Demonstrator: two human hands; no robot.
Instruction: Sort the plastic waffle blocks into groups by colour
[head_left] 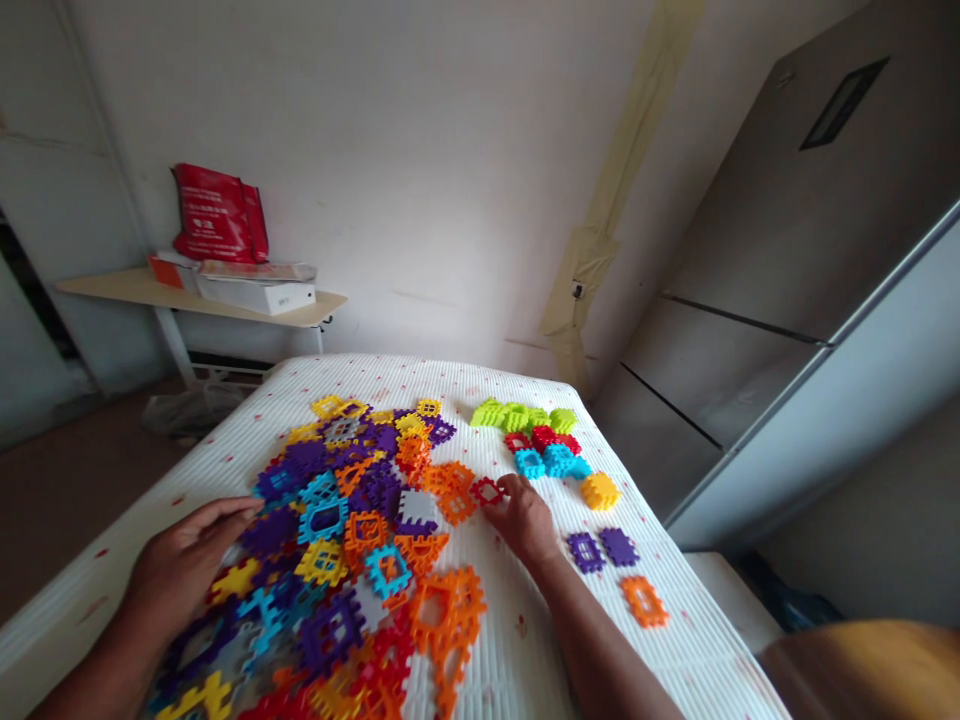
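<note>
A heap of flat interlocking plastic tiles point(352, 540) in purple, orange, yellow, blue and grey covers the left half of a white ribbed table point(525, 640). My right hand point(525, 518) pinches a small red tile point(487, 490) at the heap's right edge. My left hand point(184, 565) lies flat on the heap's left edge, fingers stretched out over purple tiles. To the right lie sorted groups: green tiles point(517, 415), red tiles point(541, 438), blue tiles point(553, 462), a yellow stack point(600, 490), two purple tiles point(600, 549) and one orange tile point(643, 600).
A white wall stands behind the table. At the back left a low shelf point(135, 288) carries a red bag point(217, 215) and a white box point(255, 294). A grey fridge point(780, 280) fills the right side. The table's right edge runs close to the sorted tiles.
</note>
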